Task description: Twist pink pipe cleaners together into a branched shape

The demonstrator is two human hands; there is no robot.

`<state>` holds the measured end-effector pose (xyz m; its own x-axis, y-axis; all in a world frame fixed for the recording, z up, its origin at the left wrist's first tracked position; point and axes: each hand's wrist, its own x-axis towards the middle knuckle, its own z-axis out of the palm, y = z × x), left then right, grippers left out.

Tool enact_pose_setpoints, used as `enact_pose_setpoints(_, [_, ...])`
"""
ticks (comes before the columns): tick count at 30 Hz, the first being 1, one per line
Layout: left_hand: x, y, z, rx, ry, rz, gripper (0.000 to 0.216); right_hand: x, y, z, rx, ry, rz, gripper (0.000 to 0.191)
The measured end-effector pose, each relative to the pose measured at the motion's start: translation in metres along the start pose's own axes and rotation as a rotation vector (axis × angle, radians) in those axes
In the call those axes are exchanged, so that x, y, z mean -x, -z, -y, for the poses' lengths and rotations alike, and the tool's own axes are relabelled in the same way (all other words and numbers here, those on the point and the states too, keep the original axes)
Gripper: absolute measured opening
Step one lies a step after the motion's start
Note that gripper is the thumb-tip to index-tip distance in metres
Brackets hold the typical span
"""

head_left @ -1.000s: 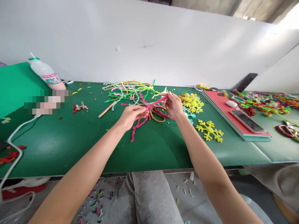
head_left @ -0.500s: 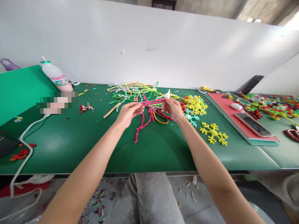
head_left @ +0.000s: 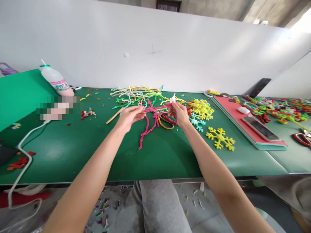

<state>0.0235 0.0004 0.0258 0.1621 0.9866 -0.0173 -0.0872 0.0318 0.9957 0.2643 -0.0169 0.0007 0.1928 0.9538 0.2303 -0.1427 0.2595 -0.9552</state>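
Note:
Bright pink pipe cleaners (head_left: 159,107) stretch between my two hands above the green table. My left hand (head_left: 128,118) pinches their left end between thumb and fingers. At the other end, my right hand (head_left: 180,115) is closed on the same pipe cleaners, fingers curled. A white pointed nozzle (head_left: 173,97) shows just above my right thumb; what it belongs to is hidden, and I cannot tell whether the hand touches it. More pink strands (head_left: 145,132) lie twisted together below the hands. Behind them spreads a loose heap of many-coloured pipe cleaners (head_left: 132,94).
Yellow snowflake shapes (head_left: 200,109) are piled to the right, with a single yellow snowflake (head_left: 220,138) nearer me. Beyond lie a red folder (head_left: 228,108), a phone (head_left: 260,128) and red-handled scissors (head_left: 301,139). Leftward are a wooden stick (head_left: 114,116), a bottle (head_left: 57,81) and a white cable (head_left: 24,139).
My left hand has shifted slightly left, away from my right hand, with the pink pipe cleaners between them. The right hand keeps nearly the same place; the view has moved a little.

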Motion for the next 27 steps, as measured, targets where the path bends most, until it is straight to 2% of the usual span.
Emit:
enact_pose_setpoints(1, [-0.003,0.011,-0.006,-0.139,-0.114,-0.087,0.029,0.000,0.001,0.001,-0.006,0.003,-0.024,0.043])
enact_pose_setpoints(3, [-0.008,0.042,-0.019,-0.483,-0.384,-0.428,0.040,-0.001,0.003,0.002,-0.025,0.020,-0.079,0.043])
enact_pose_setpoints(4, [-0.009,0.060,-0.025,-0.634,-0.455,-0.601,0.046,-0.001,0.003,0.002,-0.029,0.026,-0.092,0.043])
enact_pose_setpoints(6, [-0.006,0.101,-0.034,-0.866,-0.417,-0.844,0.072,-0.001,0.003,0.002,-0.026,0.023,-0.092,0.044])
enact_pose_setpoints(8, [0.001,0.142,-0.038,-0.989,-0.283,-0.934,0.116,-0.001,0.001,0.001,-0.015,0.011,-0.078,0.044])
enact_pose_setpoints(10, [0.010,0.180,-0.037,-1.014,-0.171,-0.814,0.135,-0.001,-0.001,0.002,-0.010,0.002,-0.073,0.045])
enact_pose_setpoints(14, [0.017,0.241,-0.031,-1.077,0.103,-0.809,0.149,0.000,-0.003,0.004,-0.005,-0.004,-0.069,0.045])
enact_pose_setpoints(15, [0.016,0.253,-0.030,-1.113,0.145,-0.843,0.152,0.000,-0.004,0.005,-0.003,-0.002,-0.064,0.045])
enact_pose_setpoints(16, [0.015,0.263,-0.030,-1.147,0.171,-0.805,0.152,0.000,-0.004,0.005,-0.002,0.000,-0.059,0.046])
enact_pose_setpoints(17, [0.013,0.271,-0.030,-1.182,0.238,-0.828,0.155,0.000,-0.004,0.005,-0.002,0.002,-0.053,0.046])
enact_pose_setpoints(21, [0.004,0.285,-0.036,-1.263,0.445,-0.770,0.153,0.000,-0.003,0.004,-0.016,0.001,-0.050,0.046])
enact_pose_setpoints(27, [-0.009,0.281,-0.044,-1.342,0.482,-0.625,0.129,-0.002,0.000,0.003,-0.016,0.000,-0.063,0.044])
